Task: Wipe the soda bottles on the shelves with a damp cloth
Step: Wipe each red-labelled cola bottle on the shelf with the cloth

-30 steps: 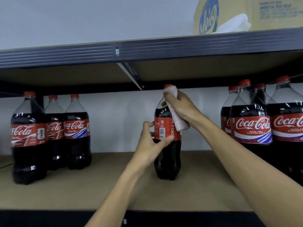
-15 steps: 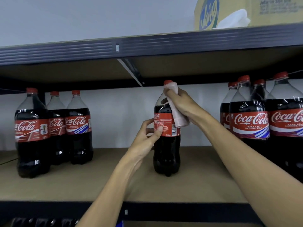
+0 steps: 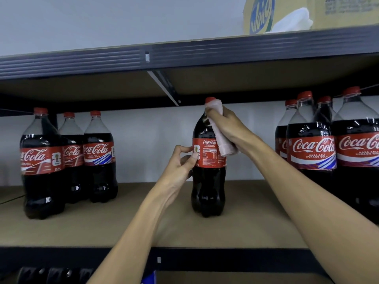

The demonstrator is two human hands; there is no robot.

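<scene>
Right hand (image 3: pixel 227 128) is gripping the pale cloth (image 3: pixel 222 140) against the Coca-Cola bottle (image 3: pixel 208 181) neck; left hand (image 3: pixel 180 162) is pinching its red label (image 3: pixel 211 154), steadying it on the shelf (image 3: pixel 123 228).

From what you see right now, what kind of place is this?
Probably a shop storeroom: metal shelves hold many identical cola bottles, and a cardboard box sits on the shelf above.
</scene>
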